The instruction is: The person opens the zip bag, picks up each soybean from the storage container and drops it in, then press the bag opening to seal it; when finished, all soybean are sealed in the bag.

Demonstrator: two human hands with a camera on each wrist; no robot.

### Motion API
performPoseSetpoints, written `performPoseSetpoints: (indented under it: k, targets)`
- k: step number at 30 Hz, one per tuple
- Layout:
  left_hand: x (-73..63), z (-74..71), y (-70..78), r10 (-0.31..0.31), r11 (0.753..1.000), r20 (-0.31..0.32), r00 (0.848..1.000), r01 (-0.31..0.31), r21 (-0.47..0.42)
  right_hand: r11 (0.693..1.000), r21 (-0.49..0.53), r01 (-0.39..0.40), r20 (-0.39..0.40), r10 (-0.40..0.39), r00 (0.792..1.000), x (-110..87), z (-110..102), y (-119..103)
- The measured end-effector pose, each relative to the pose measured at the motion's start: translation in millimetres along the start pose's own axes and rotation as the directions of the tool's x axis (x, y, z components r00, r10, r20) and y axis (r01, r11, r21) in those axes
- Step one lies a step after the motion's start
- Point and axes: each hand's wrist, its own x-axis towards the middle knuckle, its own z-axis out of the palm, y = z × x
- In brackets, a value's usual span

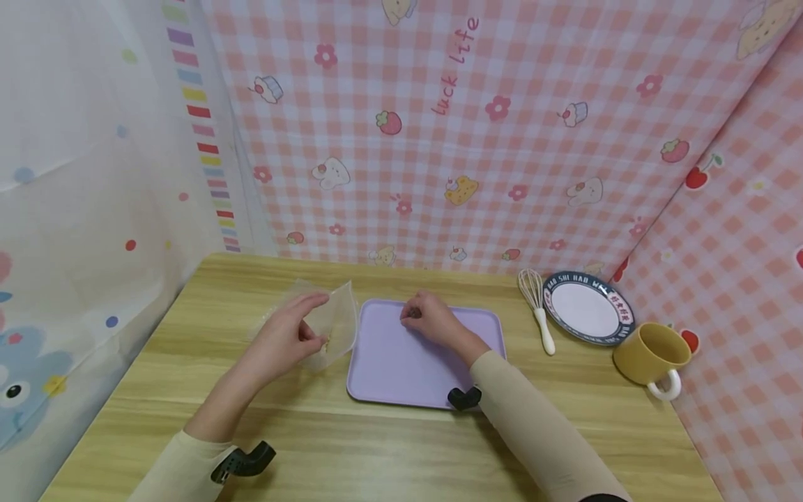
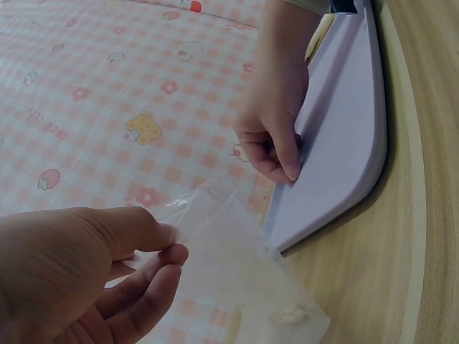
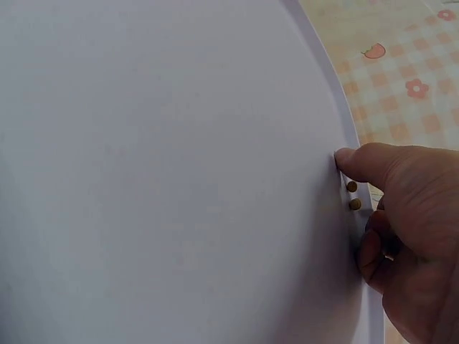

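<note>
My left hand (image 1: 284, 343) pinches the upper edge of a clear plastic bag (image 1: 341, 317) between thumb and fingers, left of the tray. Small pale brownish bits (image 2: 292, 315) show low in the bag. At the far side of the lilac tray (image 1: 401, 373), my right hand (image 1: 433, 317) reaches down with curled fingers. Small round brown pellets (image 3: 353, 195) lie by the tray's rim, between its thumb and fingers. A dark brown patch shows within its curl in the head view; exactly how much is gripped is partly hidden.
A whisk (image 1: 538, 307) with a white handle lies right of the tray. Beyond it are a dark-rimmed plate (image 1: 590, 308) and a yellow mug (image 1: 649, 354) with a white handle. The wooden table (image 1: 326, 446) meets a checked cloth wall (image 1: 401, 167) behind.
</note>
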Motion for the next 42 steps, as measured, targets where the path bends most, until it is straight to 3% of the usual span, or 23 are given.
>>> performPoseSetpoints:
  k: [5,9,18,31,37,42]
  targets:
    - [-0.9,0.2,1.6,-0.024,1.0,0.009,1.0,0.024,0.0,1.0,-0.019,0.014,-0.003,-0.014,1.0,-2.9,2.1,-0.8]
    - [-0.4,-0.7,2.2,-0.021,1.0,0.006,1.0,0.021,0.002,0.999,0.022,0.041,-0.025,-0.04,0.999,-5.7,1.5,-4.4]
    - [1.1,-0.9,1.9,-0.019,1.0,0.003,1.0,0.019,-0.002,0.989,0.108,0.103,-0.13,-0.089,0.988,-5.4,-5.5,-27.8]
    - [-0.4,-0.6,1.7,-0.014,1.0,0.001,1.0,0.014,-0.007,0.95,0.177,0.258,-0.307,-0.195,0.931,-8.0,2.8,-64.7]
    - [-0.7,0.6,-0.1,-0.004,1.0,-0.008,1.0,0.004,-0.011,0.934,0.171,0.313,-0.339,-0.242,0.909,-4.4,7.7,-85.5]
    - [0.1,-0.5,0.5,-0.013,1.0,-0.001,1.0,0.013,-0.018,0.926,0.156,0.343,-0.318,-0.282,0.905,0.3,13.6,-100.0]
